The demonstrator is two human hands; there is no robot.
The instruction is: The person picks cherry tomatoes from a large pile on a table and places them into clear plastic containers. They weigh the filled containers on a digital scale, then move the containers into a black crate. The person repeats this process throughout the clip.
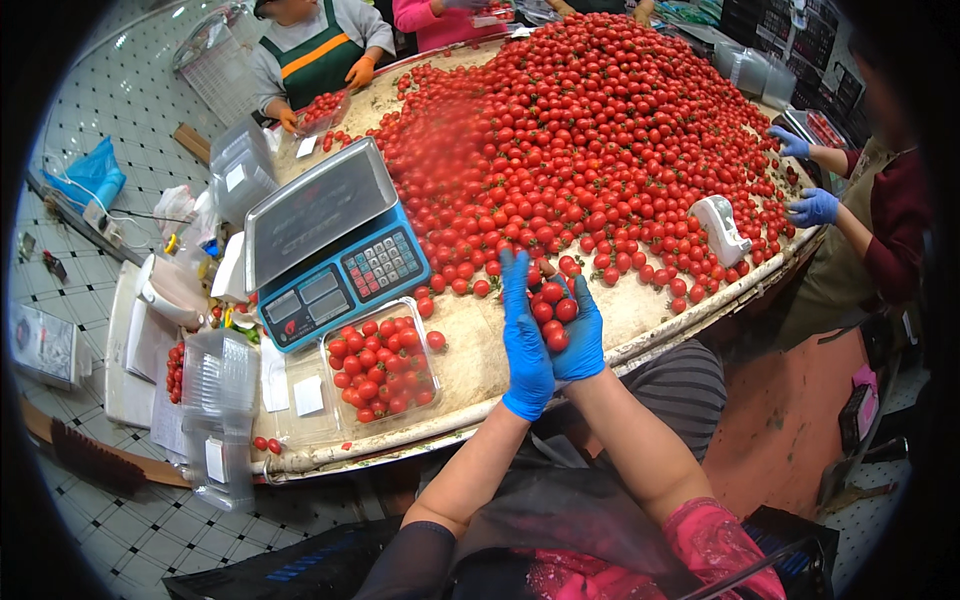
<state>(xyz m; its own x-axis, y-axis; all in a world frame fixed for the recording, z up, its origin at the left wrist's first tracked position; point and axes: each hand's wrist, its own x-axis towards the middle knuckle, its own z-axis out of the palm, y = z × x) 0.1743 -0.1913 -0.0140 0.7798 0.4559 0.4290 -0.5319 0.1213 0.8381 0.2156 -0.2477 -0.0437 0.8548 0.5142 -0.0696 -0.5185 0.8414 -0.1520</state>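
Note:
My left hand (526, 349) and my right hand (583, 336), both in blue gloves, are cupped together above the table's near edge. Several red cherry tomatoes (553, 311) rest between them, mostly against the right palm. The left hand is nearly flat, its fingers pointing away from me. Just beyond my fingertips rises a large heap of cherry tomatoes (585, 135), many with green stems. To the left, a clear plastic punnet (382, 367) with cherry tomatoes inside lies open on the table. One loose tomato (436, 340) sits at its right side.
A blue weighing scale (322, 247) with a metal pan stands behind the punnet. Stacked empty plastic punnets (219, 390) are at left. A white tape dispenser (720, 229) stands right of the heap. Co-workers' gloved hands (814, 208) are at the right and far left.

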